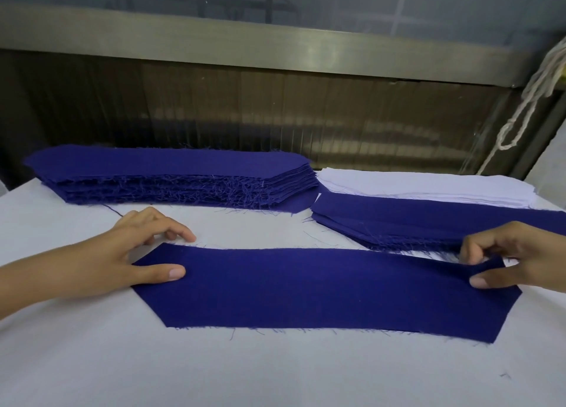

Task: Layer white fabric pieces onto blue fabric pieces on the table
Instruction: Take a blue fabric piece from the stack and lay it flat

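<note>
Now left hand (131, 253) flat, thumb pressing blue piece (321, 287); right hand (517, 262) pinching its far corner.

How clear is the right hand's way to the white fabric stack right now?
Probably yes, once free: the right hand pinches the blue piece; the white stack lies beyond, top bare, only a low blue stack between.

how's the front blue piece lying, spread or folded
Blue piece spread flat, except its right end, pinched up by the right hand.
</note>
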The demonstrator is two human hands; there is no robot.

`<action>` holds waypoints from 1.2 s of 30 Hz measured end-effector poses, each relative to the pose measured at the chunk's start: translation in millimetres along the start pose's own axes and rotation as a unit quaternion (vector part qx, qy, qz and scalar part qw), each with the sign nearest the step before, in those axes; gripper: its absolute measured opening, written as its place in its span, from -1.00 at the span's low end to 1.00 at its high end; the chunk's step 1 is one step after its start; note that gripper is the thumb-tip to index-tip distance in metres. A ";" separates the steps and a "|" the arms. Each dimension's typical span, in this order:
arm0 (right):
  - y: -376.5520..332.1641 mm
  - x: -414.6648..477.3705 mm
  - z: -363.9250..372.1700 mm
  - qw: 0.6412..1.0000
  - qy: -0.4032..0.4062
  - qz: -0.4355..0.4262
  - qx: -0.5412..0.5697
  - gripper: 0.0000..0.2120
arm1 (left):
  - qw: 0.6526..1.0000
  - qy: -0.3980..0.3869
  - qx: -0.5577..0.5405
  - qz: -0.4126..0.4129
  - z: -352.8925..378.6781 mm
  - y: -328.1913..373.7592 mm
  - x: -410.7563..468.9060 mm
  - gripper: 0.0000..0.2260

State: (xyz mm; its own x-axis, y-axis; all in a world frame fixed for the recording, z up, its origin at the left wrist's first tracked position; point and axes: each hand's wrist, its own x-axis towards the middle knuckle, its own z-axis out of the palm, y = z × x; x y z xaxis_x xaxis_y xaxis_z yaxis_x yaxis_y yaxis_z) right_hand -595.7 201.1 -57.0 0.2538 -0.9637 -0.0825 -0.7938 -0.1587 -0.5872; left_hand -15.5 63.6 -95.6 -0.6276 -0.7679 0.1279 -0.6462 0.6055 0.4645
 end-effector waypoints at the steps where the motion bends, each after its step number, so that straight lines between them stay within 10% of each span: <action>1: 3.0 1.4 0.4 1.000 -0.002 -0.010 0.008 -0.75 | 1.000 -0.007 -0.007 -0.003 -0.2 0.9 0.2 -0.38; 22: 21.1 11.1 5.5 0.992 -0.019 -0.124 0.007 -0.83 | 0.992 -0.069 -0.084 -0.060 -8.9 13.4 6.4 -0.46; 27: 11.5 8.7 4.0 0.997 -0.046 -0.037 0.056 -0.70 | 0.988 -0.062 -0.135 -0.049 -11.0 25.0 3.9 -0.73; 36: 0.1 1.9 -2.1 0.984 -0.068 0.109 0.126 -0.59 | 0.933 -0.184 -0.261 -0.165 -33.8 8.4 -0.6 -0.46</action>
State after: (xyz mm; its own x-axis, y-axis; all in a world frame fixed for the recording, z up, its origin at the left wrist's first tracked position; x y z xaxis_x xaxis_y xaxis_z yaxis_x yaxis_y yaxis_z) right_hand -596.5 198.7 -55.5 0.1774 -0.9286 -0.3259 -0.6799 0.1238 -0.7228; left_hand -5.9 62.0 -62.1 -0.6003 -0.7125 -0.3632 -0.5912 0.0896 0.8015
